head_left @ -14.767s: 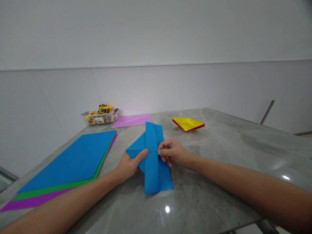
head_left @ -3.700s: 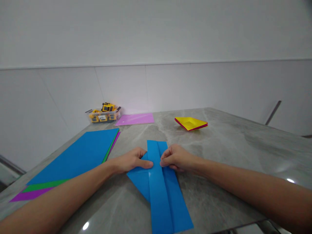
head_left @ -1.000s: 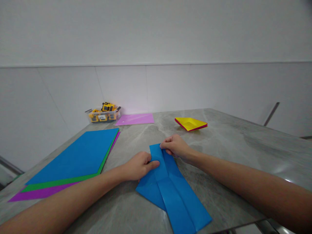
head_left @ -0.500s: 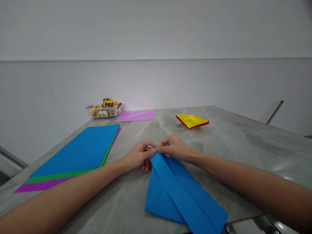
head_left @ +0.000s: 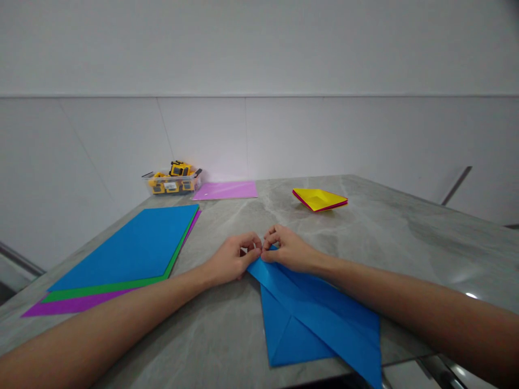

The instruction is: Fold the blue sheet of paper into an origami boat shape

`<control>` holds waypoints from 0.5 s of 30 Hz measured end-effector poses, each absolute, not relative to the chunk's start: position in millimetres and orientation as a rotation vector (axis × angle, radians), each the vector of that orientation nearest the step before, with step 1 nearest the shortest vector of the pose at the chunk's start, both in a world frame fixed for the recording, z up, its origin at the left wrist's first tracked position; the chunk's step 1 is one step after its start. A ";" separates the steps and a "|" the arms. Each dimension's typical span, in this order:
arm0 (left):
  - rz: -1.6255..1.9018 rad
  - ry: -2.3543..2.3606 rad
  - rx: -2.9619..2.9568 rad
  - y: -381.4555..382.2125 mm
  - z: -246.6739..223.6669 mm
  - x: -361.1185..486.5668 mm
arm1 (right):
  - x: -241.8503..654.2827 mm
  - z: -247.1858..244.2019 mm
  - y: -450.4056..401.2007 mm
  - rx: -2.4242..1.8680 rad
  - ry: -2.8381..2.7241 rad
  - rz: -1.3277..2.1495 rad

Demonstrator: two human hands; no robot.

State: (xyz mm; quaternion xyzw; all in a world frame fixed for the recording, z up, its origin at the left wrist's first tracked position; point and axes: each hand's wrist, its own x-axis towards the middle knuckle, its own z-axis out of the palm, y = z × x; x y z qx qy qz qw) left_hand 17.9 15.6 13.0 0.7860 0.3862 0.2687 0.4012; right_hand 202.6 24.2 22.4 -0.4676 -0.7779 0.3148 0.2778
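A folded sheet of blue paper [head_left: 302,308] lies slanted over the near edge of the table, with crease lines across its lower left part. At its far pointed corner, my left hand [head_left: 236,256] pinches the paper between thumb and fingers. Right beside it, my right hand [head_left: 290,248] pinches the same corner, thumb against curled fingers. The two thumbs almost touch. The very tip of the corner is hidden by the fingers.
Left of my arm lies a stack of blue, green and purple paper [head_left: 133,246]. Behind are a pink sheet [head_left: 227,190] and a clear box [head_left: 172,186] with yellow toy vehicles. A yellow and red folded paper [head_left: 320,199] rests farther back on the grey table [head_left: 405,254].
The blue paper has swung, its near part moving right and its left corner shifting right. Both hands stay at the far corner, with the fingers curled a little more.
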 end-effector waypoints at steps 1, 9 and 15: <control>0.676 0.979 2.050 14.6 15.1 18.4 | 202.8 22.9 22.7 -1.253 -2.083 0.815; 0.544 1.210 2.382 7.5 20.8 22.7 | 202.9 25.1 14.4 -1.268 -2.186 0.850; 0.518 1.340 2.387 -0.7 20.9 27.3 | 203.5 25.1 13.0 -1.275 -2.233 0.711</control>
